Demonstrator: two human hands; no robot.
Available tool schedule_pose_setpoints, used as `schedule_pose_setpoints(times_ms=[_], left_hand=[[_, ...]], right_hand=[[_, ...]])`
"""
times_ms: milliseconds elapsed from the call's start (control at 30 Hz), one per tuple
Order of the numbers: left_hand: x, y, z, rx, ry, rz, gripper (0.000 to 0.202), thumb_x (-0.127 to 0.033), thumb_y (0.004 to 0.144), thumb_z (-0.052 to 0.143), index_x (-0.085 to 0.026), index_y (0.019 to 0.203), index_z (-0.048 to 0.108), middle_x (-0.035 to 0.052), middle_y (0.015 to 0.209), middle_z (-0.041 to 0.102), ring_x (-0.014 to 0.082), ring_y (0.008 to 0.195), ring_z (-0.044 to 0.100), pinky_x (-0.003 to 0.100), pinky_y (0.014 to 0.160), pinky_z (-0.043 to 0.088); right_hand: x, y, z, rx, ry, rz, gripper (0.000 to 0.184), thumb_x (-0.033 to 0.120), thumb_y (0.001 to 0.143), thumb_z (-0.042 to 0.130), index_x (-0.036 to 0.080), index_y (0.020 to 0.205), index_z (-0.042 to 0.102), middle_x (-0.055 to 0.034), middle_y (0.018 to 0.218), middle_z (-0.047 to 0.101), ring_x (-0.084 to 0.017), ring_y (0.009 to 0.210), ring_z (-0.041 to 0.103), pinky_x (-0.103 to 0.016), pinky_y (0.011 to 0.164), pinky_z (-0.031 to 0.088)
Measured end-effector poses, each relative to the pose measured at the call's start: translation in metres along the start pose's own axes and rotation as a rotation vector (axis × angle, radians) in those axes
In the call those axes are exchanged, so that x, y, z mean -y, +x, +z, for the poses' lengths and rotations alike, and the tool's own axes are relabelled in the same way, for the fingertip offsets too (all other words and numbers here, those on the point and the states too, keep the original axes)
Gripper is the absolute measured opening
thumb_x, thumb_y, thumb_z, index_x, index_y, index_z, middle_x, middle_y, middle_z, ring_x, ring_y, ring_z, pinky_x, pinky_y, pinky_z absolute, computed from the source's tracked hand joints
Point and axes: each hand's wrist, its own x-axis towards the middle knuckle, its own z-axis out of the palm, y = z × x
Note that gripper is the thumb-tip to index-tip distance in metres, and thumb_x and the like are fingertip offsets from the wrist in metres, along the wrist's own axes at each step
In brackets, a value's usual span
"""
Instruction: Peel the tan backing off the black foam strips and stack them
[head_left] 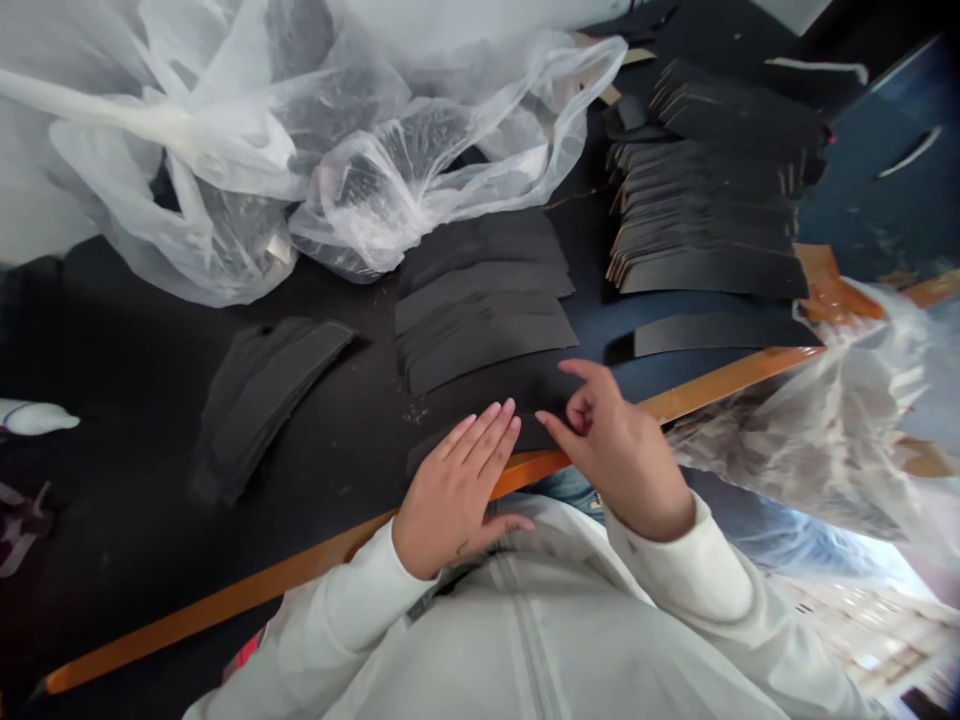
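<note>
The left hand (459, 485) lies flat at the orange front edge (225, 602) of a black tabletop (337, 440), fingers side by side on a curved black strip (536, 432), thumb spread away and gripping nothing. The strip lies along that edge, on the near side of a fanned middle stack (487, 345) of similarly curved pieces. Just beside, the right hand (626, 450) holds its thumb and forefinger apart, the other fingers curled in, the thumb tip near the strip; whether the two touch cannot be told. To the left sits a slanted stack (274, 405) of dark curved pieces; to the right, a larger stack (705, 215) with brown-tinged edges lies beyond a single curved piece (720, 335) near the table edge. Clear plastic bags (450, 150) crowd the far side, and the tip of a white bottle (34, 417) shows at far left
</note>
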Motion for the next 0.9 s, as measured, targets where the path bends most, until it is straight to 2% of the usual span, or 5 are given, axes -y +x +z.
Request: schedule_pose_setpoints(times_ms=[133,267,367,567,900], left_hand=[[0.000,0.000,0.003,-0.018,-0.042,-0.011,0.093,-0.075,0.092,0.027,-0.008,0.155,0.027,0.0147,0.162,0.025,0.0279,0.150,0.027,0.041,0.122,0.024],[-0.001,0.001,0.003,-0.029,-0.066,-0.029,0.092,-0.076,0.090,0.032,-0.010,0.155,0.027,0.0154,0.162,0.026,0.0292,0.149,0.029,0.042,0.121,0.025],[-0.003,0.001,0.003,-0.039,-0.075,-0.030,0.093,-0.077,0.088,0.033,-0.013,0.156,0.028,0.0167,0.162,0.025,0.0300,0.149,0.028,0.043,0.120,0.025],[-0.003,0.001,0.003,-0.039,-0.070,-0.030,0.093,-0.076,0.090,0.032,-0.010,0.155,0.027,0.0170,0.162,0.025,0.0295,0.149,0.027,0.042,0.121,0.023],[-0.008,0.003,0.001,-0.011,-0.048,-0.087,0.085,-0.068,0.095,0.034,-0.010,0.155,0.026,0.0148,0.163,0.023,0.0306,0.150,0.027,0.046,0.121,0.023]], right_hand=[[-0.010,-0.006,-0.018,-0.192,-0.271,0.126,0.046,0.057,0.090,0.055,0.017,0.112,0.064,-0.0022,0.065,0.066,-0.015,0.049,0.056,-0.026,0.046,0.026],[-0.020,-0.012,-0.024,0.027,-0.138,0.103,0.040,0.060,0.089,0.056,0.023,0.077,0.066,0.0005,0.060,0.065,-0.013,0.050,0.057,-0.025,0.047,0.031],[-0.018,-0.014,-0.019,0.123,-0.043,0.093,0.033,0.054,0.088,0.061,0.024,0.076,0.065,0.0035,0.057,0.060,-0.011,0.049,0.054,-0.024,0.049,0.032],[-0.016,-0.010,-0.011,0.110,-0.072,-0.047,0.026,0.040,0.094,0.055,0.021,0.077,0.058,0.0026,0.069,0.059,-0.010,0.056,0.048,-0.024,0.053,0.030],[-0.015,-0.011,-0.004,0.068,-0.178,-0.071,0.029,0.036,0.095,0.052,0.021,0.071,0.049,0.0024,0.067,0.052,-0.010,0.054,0.043,-0.026,0.052,0.024]])
